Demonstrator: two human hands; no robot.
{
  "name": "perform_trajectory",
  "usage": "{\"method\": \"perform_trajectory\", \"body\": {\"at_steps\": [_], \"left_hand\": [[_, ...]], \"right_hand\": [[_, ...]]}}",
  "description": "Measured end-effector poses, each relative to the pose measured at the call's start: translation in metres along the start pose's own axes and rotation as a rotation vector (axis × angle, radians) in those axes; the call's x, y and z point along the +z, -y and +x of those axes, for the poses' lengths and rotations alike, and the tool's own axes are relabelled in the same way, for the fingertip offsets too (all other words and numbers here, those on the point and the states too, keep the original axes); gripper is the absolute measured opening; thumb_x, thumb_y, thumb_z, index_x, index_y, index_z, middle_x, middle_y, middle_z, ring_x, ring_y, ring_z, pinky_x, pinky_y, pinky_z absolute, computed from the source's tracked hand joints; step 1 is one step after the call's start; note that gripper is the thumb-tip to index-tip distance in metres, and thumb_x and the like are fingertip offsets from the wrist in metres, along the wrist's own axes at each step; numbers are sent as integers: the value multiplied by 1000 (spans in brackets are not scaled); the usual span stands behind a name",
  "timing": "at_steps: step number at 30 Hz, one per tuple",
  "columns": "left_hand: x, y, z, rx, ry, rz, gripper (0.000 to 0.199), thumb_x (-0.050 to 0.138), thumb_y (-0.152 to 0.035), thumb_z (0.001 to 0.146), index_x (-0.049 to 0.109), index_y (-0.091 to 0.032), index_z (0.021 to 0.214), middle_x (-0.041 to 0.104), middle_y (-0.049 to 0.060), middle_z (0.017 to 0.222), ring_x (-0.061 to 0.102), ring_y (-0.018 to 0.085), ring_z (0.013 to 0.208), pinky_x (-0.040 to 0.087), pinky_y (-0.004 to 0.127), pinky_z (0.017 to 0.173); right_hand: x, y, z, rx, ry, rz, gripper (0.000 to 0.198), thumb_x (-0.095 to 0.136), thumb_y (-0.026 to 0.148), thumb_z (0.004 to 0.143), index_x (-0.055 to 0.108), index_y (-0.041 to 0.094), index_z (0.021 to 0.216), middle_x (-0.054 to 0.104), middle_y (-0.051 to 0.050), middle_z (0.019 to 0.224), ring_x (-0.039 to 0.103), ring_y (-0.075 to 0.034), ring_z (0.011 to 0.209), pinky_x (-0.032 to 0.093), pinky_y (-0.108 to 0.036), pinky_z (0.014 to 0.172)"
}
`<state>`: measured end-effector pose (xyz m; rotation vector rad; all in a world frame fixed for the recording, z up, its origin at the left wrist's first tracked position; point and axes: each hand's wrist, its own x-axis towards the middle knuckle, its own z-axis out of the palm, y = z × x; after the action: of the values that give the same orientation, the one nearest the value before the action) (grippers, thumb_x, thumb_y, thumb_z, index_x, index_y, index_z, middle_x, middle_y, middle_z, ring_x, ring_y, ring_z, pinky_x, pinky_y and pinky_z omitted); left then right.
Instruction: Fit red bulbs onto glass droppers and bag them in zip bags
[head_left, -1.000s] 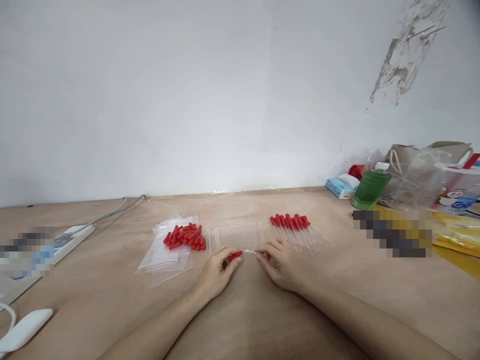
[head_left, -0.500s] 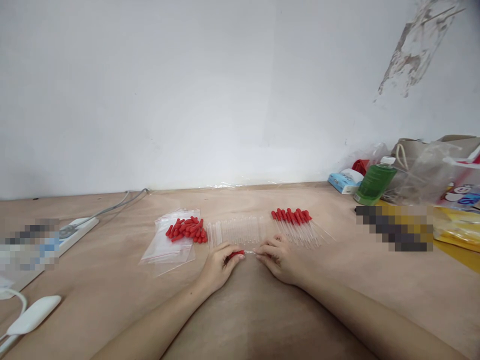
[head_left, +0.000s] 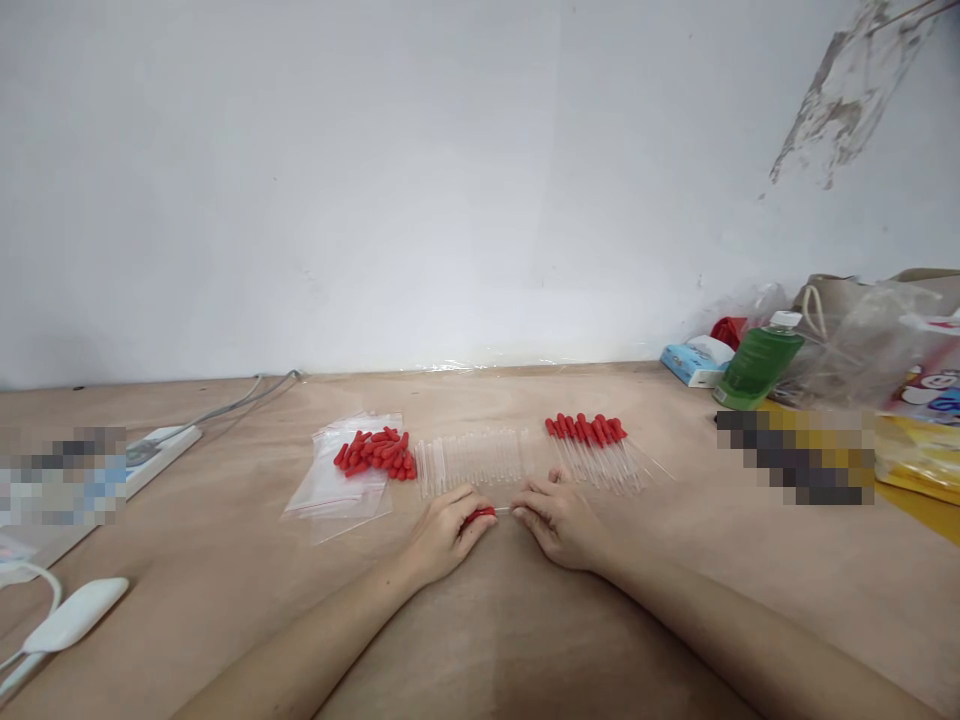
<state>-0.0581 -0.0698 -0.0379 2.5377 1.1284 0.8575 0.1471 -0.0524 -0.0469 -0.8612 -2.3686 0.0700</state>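
My left hand is closed around a red rubber dropper bulb, its open end facing right. My right hand pinches a thin clear glass dropper tube, whose end meets the bulb between my two hands. Just beyond them lies a row of loose clear tubes. Left of that row, a heap of red bulbs rests partly on clear zip bags. On the right, droppers with red bulbs fitted lie side by side, tips pointing toward me.
At the right stand a green bottle, a blue tissue pack and plastic bags over yellow packaging. A power strip with a grey cable and a white plug-like piece lie at the left. A wall rises behind the wooden table.
My hands have come slightly closer together, and less of the clear tube shows between the bulb and my right fingers. The view has shifted a little.
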Motion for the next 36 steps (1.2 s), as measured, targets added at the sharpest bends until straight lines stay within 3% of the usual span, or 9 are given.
{"method": "perform_trajectory", "body": {"at_steps": [8,14,18,21,24,28,31,36], "left_hand": [[2,0,-2,60,16,13,20,41,-26,88,57,-15,84,54,4,75,50,13,69,40,23,62],[1,-1,-1,59,41,2,20,42,-25,88,60,-17,87,55,3,77,52,13,71,41,23,64],[-2,0,-1,-21,-38,-37,22,46,-26,86,55,-20,105,55,4,89,52,13,75,43,24,69],[-3,3,-3,-157,-123,-47,38,50,-27,83,42,-22,120,53,3,95,50,11,67,44,24,63],[-1,6,-4,-187,-116,-55,35,51,-26,81,45,-22,115,53,2,89,47,10,62,43,23,60],[1,5,-4,-133,-34,-20,22,46,-25,84,53,-20,104,54,1,81,47,10,59,41,23,60],[1,4,-4,-118,-15,-4,20,45,-25,84,56,-20,101,55,1,80,49,10,60,41,23,59],[0,3,-3,-100,-1,-24,16,45,-24,84,58,-19,93,55,2,78,50,11,63,40,23,59]], "right_hand": [[5,3,-1,-10,81,-45,24,34,20,87,57,17,81,59,-2,71,48,-12,63,25,-30,68],[-1,6,2,-6,174,-10,26,33,20,88,58,17,83,58,-4,75,50,-14,70,31,-29,69],[-19,10,2,46,215,94,25,34,18,87,58,18,93,56,-5,87,52,-13,74,38,-25,67],[-32,-1,6,196,103,123,21,39,18,83,59,17,89,58,-6,87,54,-13,74,40,-23,67],[-42,-25,19,531,-79,83,15,46,21,77,60,16,78,62,-4,75,56,-14,68,39,-22,61],[-48,-51,37,848,-59,-75,23,48,30,75,61,18,61,61,-3,60,57,-16,62,35,-23,55],[-40,-58,41,926,14,-178,32,45,35,76,59,19,51,61,-4,59,57,-17,64,34,-25,60],[-24,-61,37,911,70,-332,33,42,35,76,61,18,55,63,-6,62,57,-20,67,30,-33,68]]}}
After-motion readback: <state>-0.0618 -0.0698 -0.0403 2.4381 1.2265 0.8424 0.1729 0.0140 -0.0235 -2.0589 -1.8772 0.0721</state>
